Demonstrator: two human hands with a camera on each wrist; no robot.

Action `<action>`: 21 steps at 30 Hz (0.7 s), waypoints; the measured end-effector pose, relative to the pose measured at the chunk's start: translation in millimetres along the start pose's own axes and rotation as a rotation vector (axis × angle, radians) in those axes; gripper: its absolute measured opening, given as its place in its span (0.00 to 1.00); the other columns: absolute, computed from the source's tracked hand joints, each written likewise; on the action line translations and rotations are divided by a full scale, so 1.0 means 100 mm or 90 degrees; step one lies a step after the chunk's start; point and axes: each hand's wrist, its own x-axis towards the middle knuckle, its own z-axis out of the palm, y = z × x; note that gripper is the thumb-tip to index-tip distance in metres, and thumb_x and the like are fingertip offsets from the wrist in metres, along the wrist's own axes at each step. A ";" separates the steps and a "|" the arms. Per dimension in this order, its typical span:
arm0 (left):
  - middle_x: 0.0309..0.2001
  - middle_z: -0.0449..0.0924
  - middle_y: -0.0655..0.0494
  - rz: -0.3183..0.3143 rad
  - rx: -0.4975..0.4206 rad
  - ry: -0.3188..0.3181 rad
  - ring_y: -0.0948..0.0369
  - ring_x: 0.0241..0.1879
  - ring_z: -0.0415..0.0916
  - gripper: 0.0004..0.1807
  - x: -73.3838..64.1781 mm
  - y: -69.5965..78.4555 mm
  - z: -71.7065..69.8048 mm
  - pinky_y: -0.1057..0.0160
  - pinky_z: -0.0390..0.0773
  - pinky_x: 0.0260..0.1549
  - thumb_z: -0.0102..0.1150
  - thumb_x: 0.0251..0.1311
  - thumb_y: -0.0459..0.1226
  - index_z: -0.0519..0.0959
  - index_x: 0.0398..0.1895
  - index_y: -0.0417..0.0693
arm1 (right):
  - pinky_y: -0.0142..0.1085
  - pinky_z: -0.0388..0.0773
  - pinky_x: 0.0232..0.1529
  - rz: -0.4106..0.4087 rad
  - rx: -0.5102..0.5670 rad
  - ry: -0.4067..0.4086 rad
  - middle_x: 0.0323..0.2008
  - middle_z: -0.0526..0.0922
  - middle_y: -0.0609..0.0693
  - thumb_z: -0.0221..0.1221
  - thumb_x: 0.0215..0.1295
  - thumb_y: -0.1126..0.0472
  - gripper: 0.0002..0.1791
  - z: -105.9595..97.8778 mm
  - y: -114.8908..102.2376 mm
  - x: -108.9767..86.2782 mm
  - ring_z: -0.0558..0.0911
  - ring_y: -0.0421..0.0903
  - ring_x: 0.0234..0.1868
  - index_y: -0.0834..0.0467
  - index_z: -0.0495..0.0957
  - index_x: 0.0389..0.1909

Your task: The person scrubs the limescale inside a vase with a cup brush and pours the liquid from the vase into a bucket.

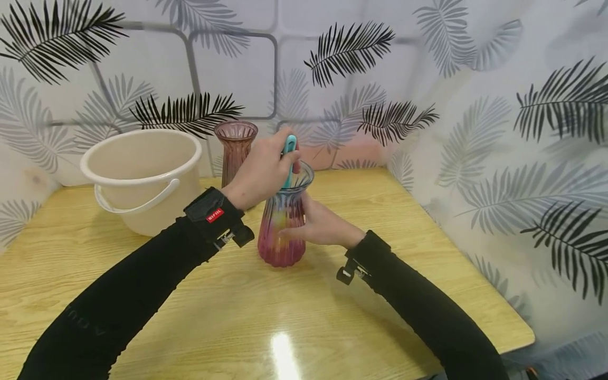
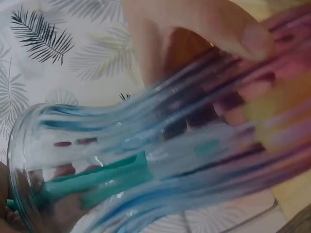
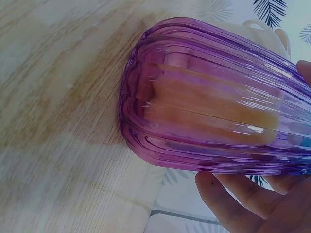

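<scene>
A ribbed glass vase (image 1: 282, 250), clear blue at the neck and pink-purple below, stands at the middle of the table, leaning slightly. My right hand (image 1: 328, 221) grips its side, thumb across the front and fingers (image 3: 243, 199) round the back. From above, my left hand (image 1: 266, 166) holds the teal handle of a bottle brush (image 1: 290, 145) at the vase's mouth. Through the glass in the left wrist view, the brush's ridged teal shaft (image 2: 116, 177) runs down the neck. Its yellow-orange head (image 3: 209, 107) lies inside the lower body, blurred by the ribs.
Behind my left hand stands a second, brownish-pink ribbed vase (image 1: 233, 153), partly covered by that hand. A cream bucket (image 1: 185, 206) with a white handle sits at the back left. Leaf-patterned sheeting (image 1: 475, 132) borders the wooden table (image 1: 228, 316) at the back and right.
</scene>
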 end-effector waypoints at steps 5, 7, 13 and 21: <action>0.35 0.80 0.45 -0.030 -0.090 -0.012 0.52 0.37 0.82 0.06 0.01 0.01 0.00 0.59 0.79 0.38 0.47 0.78 0.36 0.67 0.42 0.42 | 0.42 0.68 0.69 0.006 -0.007 0.006 0.68 0.68 0.45 0.69 0.63 0.52 0.57 0.00 0.01 0.00 0.71 0.42 0.68 0.42 0.36 0.78; 0.35 0.80 0.45 -0.043 -0.122 -0.020 0.52 0.37 0.82 0.06 0.01 0.01 -0.01 0.59 0.80 0.39 0.47 0.77 0.35 0.67 0.42 0.42 | 0.42 0.66 0.70 0.009 -0.014 0.009 0.69 0.66 0.45 0.70 0.62 0.52 0.57 0.00 0.00 0.00 0.69 0.41 0.69 0.43 0.36 0.79; 0.34 0.80 0.45 -0.054 -0.109 -0.054 0.55 0.34 0.81 0.06 0.02 0.04 -0.06 0.60 0.78 0.36 0.46 0.78 0.35 0.66 0.41 0.42 | 0.42 0.66 0.70 0.012 -0.014 0.007 0.70 0.66 0.47 0.69 0.63 0.54 0.58 0.01 0.02 0.01 0.70 0.43 0.69 0.44 0.34 0.79; 0.31 0.81 0.51 -0.017 0.036 -0.091 0.58 0.29 0.76 0.05 0.00 0.12 -0.10 0.62 0.71 0.28 0.46 0.78 0.37 0.68 0.41 0.45 | 0.41 0.68 0.69 -0.013 -0.017 0.010 0.68 0.68 0.45 0.70 0.62 0.53 0.59 0.00 0.01 0.02 0.71 0.41 0.67 0.40 0.35 0.78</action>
